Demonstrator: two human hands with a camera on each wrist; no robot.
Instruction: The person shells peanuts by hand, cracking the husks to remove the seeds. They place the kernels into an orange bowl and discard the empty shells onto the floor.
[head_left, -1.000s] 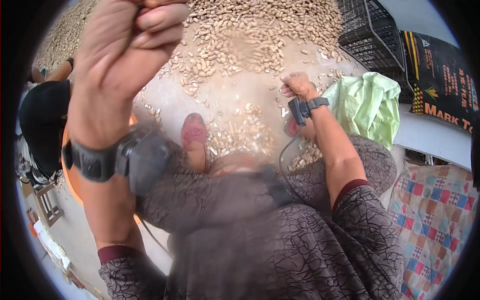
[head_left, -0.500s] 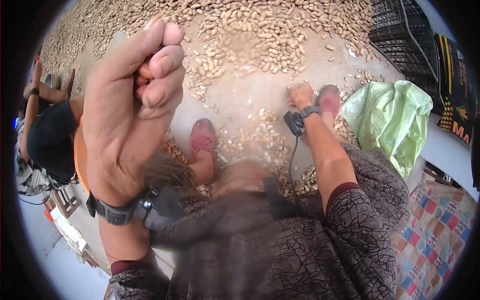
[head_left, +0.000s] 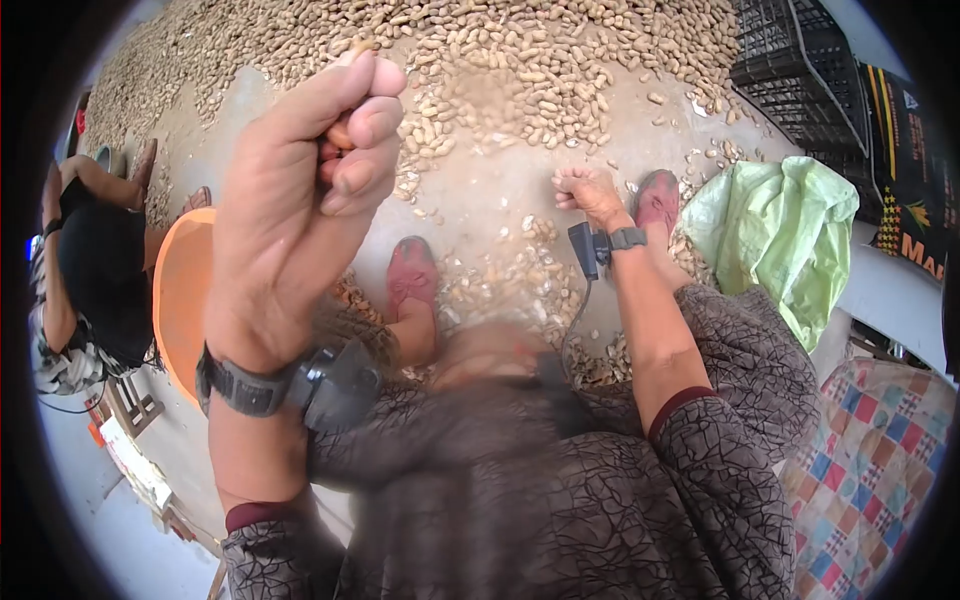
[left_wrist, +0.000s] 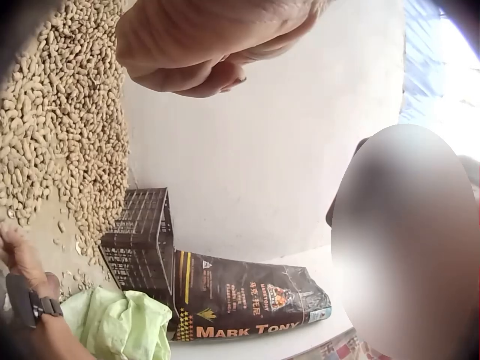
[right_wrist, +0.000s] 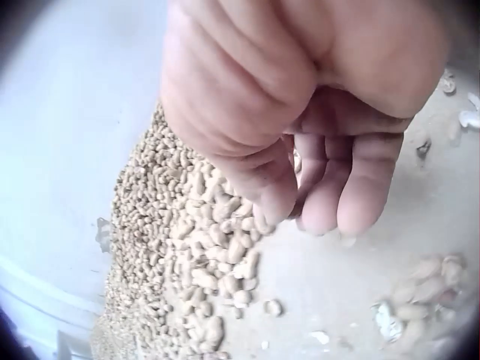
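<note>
Raised high at the left of the head view, my left hand (head_left: 300, 210) has its palm side toward the camera. Its curled fingers hold several reddish peanut kernels (head_left: 338, 138), partly hidden by the fingertips. At the tip of thumb and forefinger shows a small tan piece (head_left: 360, 48). My right hand (head_left: 592, 195) hovers with curled fingers over the floor, short of the peanut heap (head_left: 500, 40). In the right wrist view its thumb lies close to the bent fingers (right_wrist: 364, 191); I cannot tell whether it pinches anything.
Broken peanut shells (head_left: 510, 270) litter the floor between my red shoes (head_left: 412, 275). To the right stand a green sack (head_left: 770, 240), a black crate (head_left: 800, 80) and a black printed bag (head_left: 905, 170). An orange tub (head_left: 180, 300) and another person (head_left: 105, 270) are at the left.
My left hand has come down from the top edge and turned its palm to the camera, bringing the kernels into sight, then shifted slightly right. The right hand stays over the floor.
</note>
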